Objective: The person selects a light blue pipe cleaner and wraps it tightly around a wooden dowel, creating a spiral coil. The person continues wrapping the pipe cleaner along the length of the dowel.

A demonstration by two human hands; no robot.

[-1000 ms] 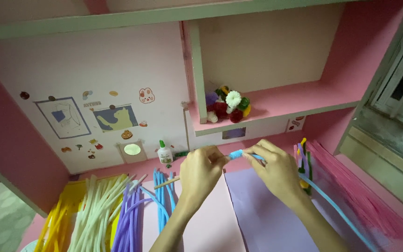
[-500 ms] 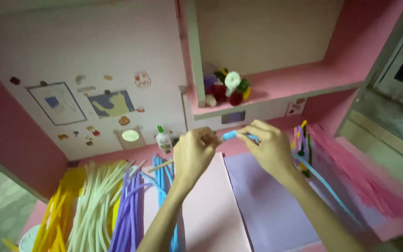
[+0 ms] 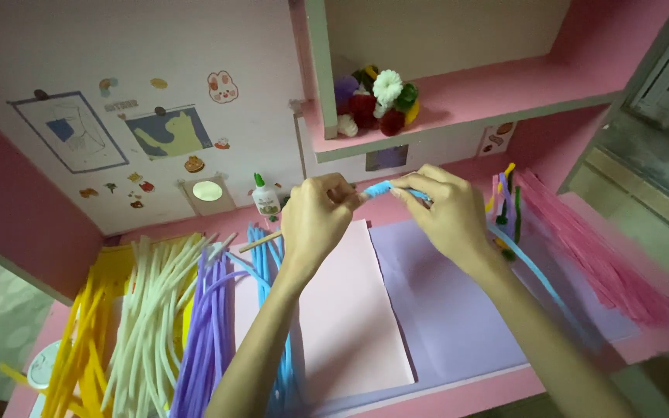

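A light blue pipe cleaner (image 3: 387, 188) is held above the pink tabletop (image 3: 582, 364), its upper end wound in tight coils around a thin wooden stick (image 3: 261, 241). The coiled part sits between the two hands, in front of the back wall. The left hand (image 3: 315, 220) has its fingers (image 3: 334, 188) curled shut around the stick, which slants down and to the left out of the fist. The right hand (image 3: 447, 213) pinches the pipe cleaner just beside the coils, thumb and forefinger closed on it. The loose tail of the pipe cleaner runs from under the right hand down and to the right across a lilac sheet of paper (image 3: 443, 325).

A pale pink sheet of paper (image 3: 350, 325) lies beside the lilac one, under the left forearm. Further left lie bundles of pipe cleaners: blue (image 3: 261, 259), purple (image 3: 207, 333), white (image 3: 149, 317) and yellow (image 3: 87, 333). To the right lies a pink bundle (image 3: 598, 248), with a few mixed-colour pipe cleaners (image 3: 505, 205) near the right hand. A small glue bottle (image 3: 265, 197) stands against the wall behind the left hand. On the pink shelf (image 3: 505, 89) above sits a cluster of pipe cleaner flowers (image 3: 377, 97). Stickers and small drawings (image 3: 164, 131) dot the white wall.
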